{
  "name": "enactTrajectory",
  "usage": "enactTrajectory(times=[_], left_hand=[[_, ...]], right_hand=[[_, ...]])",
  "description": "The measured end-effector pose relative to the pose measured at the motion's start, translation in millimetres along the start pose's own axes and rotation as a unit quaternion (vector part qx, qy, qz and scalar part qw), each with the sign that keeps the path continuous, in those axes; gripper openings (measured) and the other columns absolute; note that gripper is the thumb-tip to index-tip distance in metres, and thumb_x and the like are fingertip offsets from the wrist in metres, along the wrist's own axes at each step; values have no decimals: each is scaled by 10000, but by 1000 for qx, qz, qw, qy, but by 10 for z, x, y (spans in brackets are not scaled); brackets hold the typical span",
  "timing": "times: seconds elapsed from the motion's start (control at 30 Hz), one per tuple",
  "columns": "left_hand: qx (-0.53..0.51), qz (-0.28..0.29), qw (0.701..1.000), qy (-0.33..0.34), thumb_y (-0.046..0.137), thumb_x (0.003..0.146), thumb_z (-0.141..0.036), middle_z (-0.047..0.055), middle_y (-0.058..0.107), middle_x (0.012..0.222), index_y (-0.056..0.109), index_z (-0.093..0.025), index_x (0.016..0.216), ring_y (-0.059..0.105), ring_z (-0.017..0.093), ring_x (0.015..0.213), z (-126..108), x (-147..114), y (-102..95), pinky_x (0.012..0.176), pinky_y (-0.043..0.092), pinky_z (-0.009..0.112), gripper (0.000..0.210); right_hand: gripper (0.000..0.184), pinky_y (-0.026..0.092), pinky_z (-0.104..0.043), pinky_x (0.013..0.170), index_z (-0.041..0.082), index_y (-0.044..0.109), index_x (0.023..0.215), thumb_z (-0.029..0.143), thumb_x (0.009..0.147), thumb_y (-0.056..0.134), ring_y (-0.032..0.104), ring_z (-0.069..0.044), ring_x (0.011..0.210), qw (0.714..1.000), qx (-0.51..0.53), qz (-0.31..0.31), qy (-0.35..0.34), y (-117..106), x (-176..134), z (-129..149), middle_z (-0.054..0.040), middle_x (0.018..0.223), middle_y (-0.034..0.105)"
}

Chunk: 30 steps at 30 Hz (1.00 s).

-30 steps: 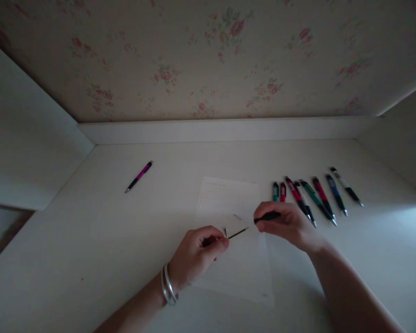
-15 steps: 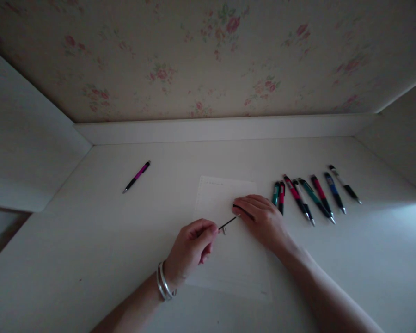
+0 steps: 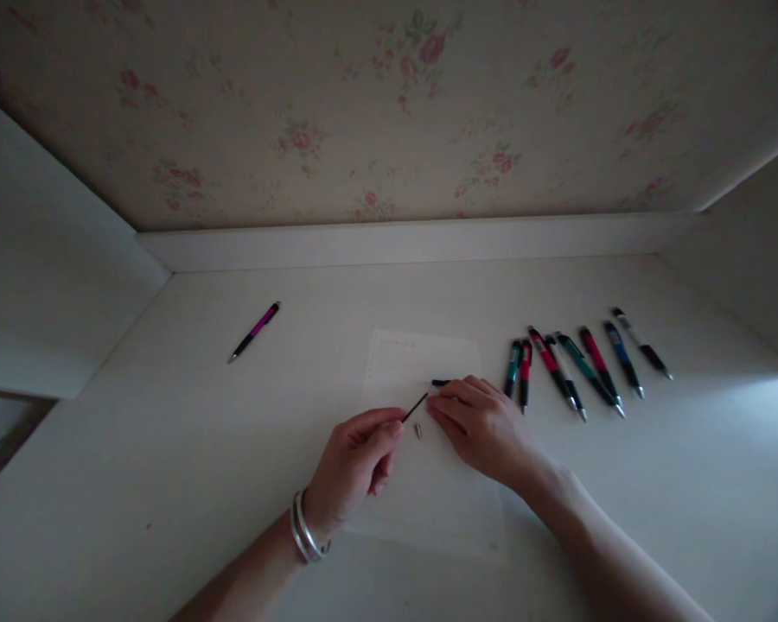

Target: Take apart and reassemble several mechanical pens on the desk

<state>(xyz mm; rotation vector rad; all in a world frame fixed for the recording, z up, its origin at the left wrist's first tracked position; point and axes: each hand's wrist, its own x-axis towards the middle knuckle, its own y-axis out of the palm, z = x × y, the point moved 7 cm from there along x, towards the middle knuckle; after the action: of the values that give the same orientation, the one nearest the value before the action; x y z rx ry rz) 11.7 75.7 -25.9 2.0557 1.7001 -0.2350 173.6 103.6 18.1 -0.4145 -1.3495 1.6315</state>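
My left hand (image 3: 368, 451), with metal bangles at its wrist, pinches a thin dark pen refill (image 3: 416, 407) that slants up to the right. The refill's upper end comes close to the fingertips of my right hand (image 3: 483, 423). Those fingers are pressed together, and what they hold, if anything, is too small to make out. A black pen part (image 3: 439, 382) pokes out from behind the right hand, the rest of it hidden. Below the refill, a small silver pen tip (image 3: 418, 430) lies on a white sheet of paper (image 3: 428, 510).
Several pens lie on the right of the white desk (image 3: 233, 466), among them a blue pen (image 3: 623, 358) and a white-and-black pen (image 3: 643, 343). A purple pen (image 3: 254, 332) lies apart on the left. Behind the desk rises a floral wall (image 3: 337, 181).
My right fingertips have shifted slightly left and down, uncovering more of the black pen part. The refill now tilts more steeply, and the silver tip shows apart from it.
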Motion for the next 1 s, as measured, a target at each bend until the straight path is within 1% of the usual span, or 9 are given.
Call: enactTrajectory(times=[0.2,0.27,0.33,0.4,0.47,0.57,0.63,0.77,1.0], left_hand=[[7,12,1000,19,630,857,-487,-67,463,521,671,-135,872,332,43,400,-40,2,23,371,232,168,355],[11,17,999,33,615,873,-493,-75,439,512,645,-147,836,315,46,412,-52,4,31,384,229,168,350],[28,28,998,47,620,870,-508,-84,406,496,618,-153,798,304,50,423,-60,1,45,396,231,171,362],[53,40,996,55,644,849,-520,-89,385,487,600,-154,772,300,54,430,-65,-6,63,404,234,177,377],[68,43,995,55,648,842,-527,-87,390,488,588,-157,757,306,58,435,-69,-14,71,410,236,181,385],[69,38,996,48,596,875,-529,-81,408,488,584,-162,769,313,61,429,-83,-18,78,408,230,184,382],[70,39,996,42,573,888,-524,-82,409,480,596,-162,790,307,63,421,-85,-18,88,404,219,186,376],[75,46,995,39,582,886,-505,-83,405,478,618,-159,815,307,65,424,-75,-22,99,406,220,188,355],[75,46,996,33,603,869,-497,-83,404,478,621,-162,801,313,68,430,-68,-13,98,413,230,192,342]], right_hand=[[166,482,-385,772,195,683,951,179,972,519,626,-242,852,1000,4,21,1,53,23,9,-81,950,713],[162,490,-380,769,190,664,967,204,985,504,629,-234,849,997,73,-13,30,1,31,-9,-85,934,707],[133,504,-347,738,198,659,955,251,976,539,636,-208,810,975,179,-78,104,-70,17,-87,-72,893,705],[110,520,-311,701,217,669,921,310,937,612,645,-180,763,922,306,-140,189,-91,-26,-182,-48,847,711],[123,543,-287,687,231,682,890,353,894,672,661,-158,735,843,447,-173,245,-43,-60,-231,-29,830,728],[132,577,-253,681,241,698,881,366,851,727,692,-131,722,720,608,-188,278,60,-70,-229,-13,857,755],[130,586,-228,670,242,711,877,348,822,763,702,-118,711,676,649,-198,288,89,-74,-227,-8,858,764],[117,589,-203,674,240,728,867,314,801,790,704,-105,701,661,662,-213,284,78,-79,-219,-5,840,768],[88,579,-192,686,243,736,865,311,823,773,696,-96,710,670,665,-196,266,83,-60,-174,0,841,766]])
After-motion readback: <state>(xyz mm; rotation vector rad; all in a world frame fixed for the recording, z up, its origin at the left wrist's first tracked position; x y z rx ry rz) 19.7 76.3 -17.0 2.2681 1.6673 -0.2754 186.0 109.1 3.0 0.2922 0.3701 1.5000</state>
